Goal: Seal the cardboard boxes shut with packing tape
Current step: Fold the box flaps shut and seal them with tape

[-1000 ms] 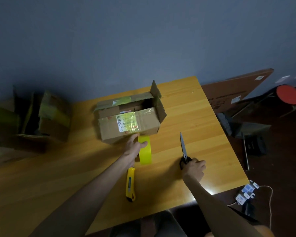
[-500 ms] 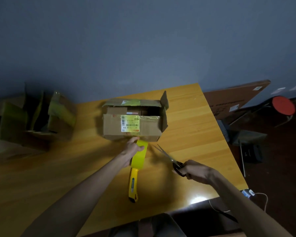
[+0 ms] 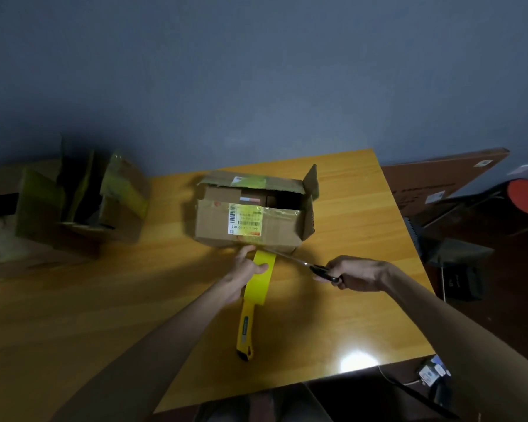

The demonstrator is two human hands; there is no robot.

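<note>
**Tape held at box front, scissors laid to it**

Obs. 1: I see the cardboard box (image 3: 250, 226) on the tabletop (image 3: 104, 300), far centre. Its top is partly open and its right flap stands up. A barcode label (image 3: 244, 222) faces me on the front wall.

Obs. 2: The yellow packing tape (image 3: 261, 281) runs as a flat band from the foot of the box's front wall toward me. I cannot tell whether a roll sits behind it.

Obs. 3: The left grip (image 3: 244, 272) grasps the tape. The thumb presses on the band's upper face and the fingertips reach the box's lower edge. The tape's far end lies just beyond this grip, against the box.

Obs. 4: The right grip (image 3: 357, 274) is clenched round the dark handles of the scissors (image 3: 302, 263). The blades point left, and the tip meets the tape's far end beside the box. I cannot tell whether the blades are parted.

Obs. 5: A yellow utility knife (image 3: 245, 330) lies flat on the tabletop, its far end under the tape.

Obs. 6: A second box (image 3: 83, 199), blurred and carrying yellowish tape, sits well apart at far left.
</note>
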